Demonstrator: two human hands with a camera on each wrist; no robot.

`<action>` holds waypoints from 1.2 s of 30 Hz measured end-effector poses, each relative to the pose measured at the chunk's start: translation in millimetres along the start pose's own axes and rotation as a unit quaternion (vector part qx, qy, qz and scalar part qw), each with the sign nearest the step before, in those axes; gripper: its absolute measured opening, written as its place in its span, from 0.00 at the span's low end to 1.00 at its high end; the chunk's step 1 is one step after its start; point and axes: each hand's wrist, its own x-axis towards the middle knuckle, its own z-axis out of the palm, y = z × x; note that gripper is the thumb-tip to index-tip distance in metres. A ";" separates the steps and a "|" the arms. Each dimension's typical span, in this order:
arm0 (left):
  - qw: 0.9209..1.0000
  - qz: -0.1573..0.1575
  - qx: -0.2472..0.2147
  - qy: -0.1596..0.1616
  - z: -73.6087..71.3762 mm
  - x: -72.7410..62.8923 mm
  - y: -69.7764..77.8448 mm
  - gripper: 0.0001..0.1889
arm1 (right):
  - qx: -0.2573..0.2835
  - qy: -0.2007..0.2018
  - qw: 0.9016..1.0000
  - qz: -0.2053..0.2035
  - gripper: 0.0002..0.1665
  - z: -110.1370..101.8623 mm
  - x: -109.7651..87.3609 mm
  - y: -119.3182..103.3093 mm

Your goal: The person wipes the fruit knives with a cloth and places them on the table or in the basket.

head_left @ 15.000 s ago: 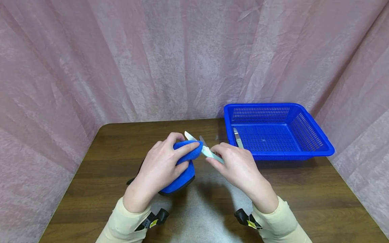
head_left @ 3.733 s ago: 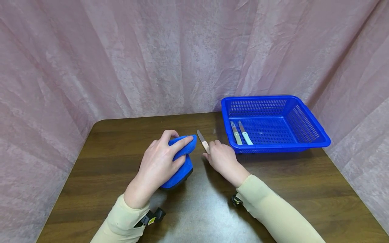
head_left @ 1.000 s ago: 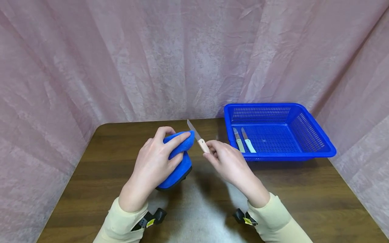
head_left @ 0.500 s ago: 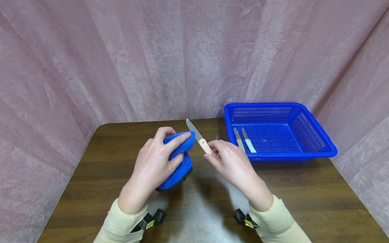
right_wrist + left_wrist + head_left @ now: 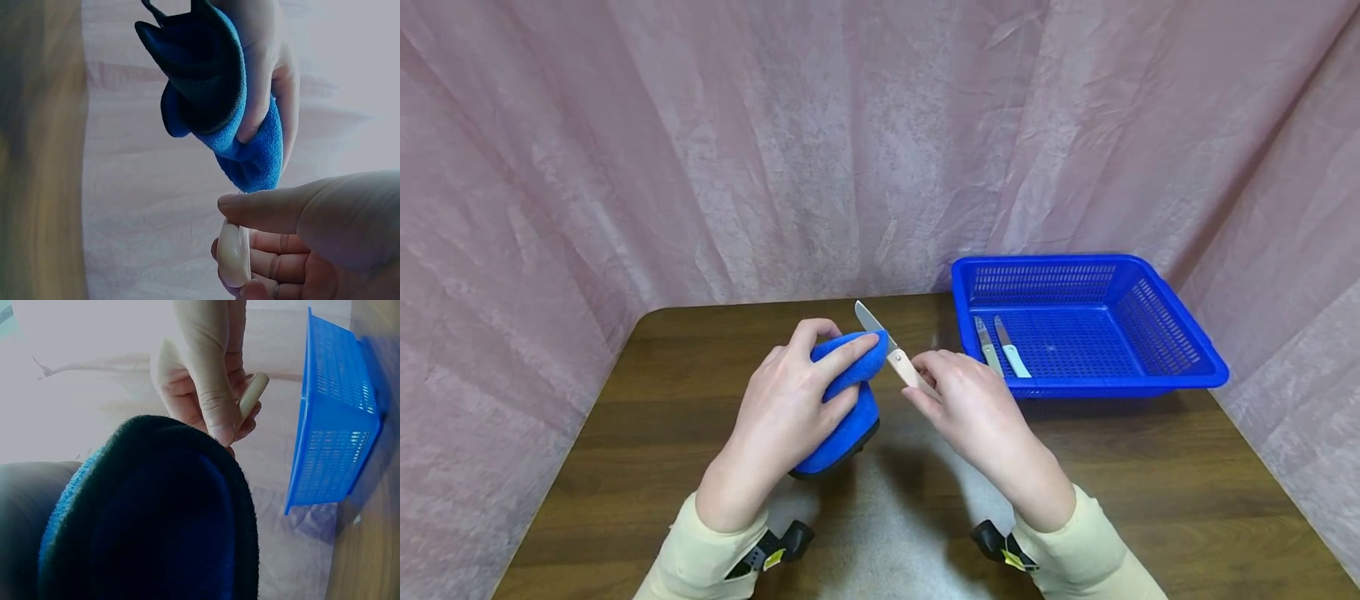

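Left hand (image 5: 786,392) back-up over table (image 5: 662,392), fingers and thumb pinching folded blue cloth (image 5: 848,429); right hand (image 5: 973,404) opposite, curled fingers and thumb gripping pale-handled knife (image 5: 904,367) between hands, blade slanting up-left, tip bare; lower blade partly hidden by cloth, handle end by right hand in head view; sleeves (image 5: 703,546) cut off at bottom; blade blocked from left wrist view

1. Curtained-off table spot, more like a small filming booth than a lived-in room (home, lab or office beyond it: cannot tell).
2. Pink curtain (image 5: 880,158) hangs behind and along both sides, covering the whole backdrop.
3. Wood-grain table (image 5: 647,400) set within it.
4. Small black cameras (image 5: 797,540) strapped at both wrists; suggests recording setup.
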 end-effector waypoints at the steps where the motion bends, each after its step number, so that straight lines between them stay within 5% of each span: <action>1: 1.000 0.001 0.000 0.000 0.4 -0.1 0.4 0.29 | -0.002 0.002 1.000 -0.003 0.12 -0.2 -0.6 -0.3; 36: 0.999 0.013 0.012 -0.034 5.7 -0.7 5.2 0.29 | -0.024 0.012 0.999 -0.019 0.12 -0.9 -5.7 -5.1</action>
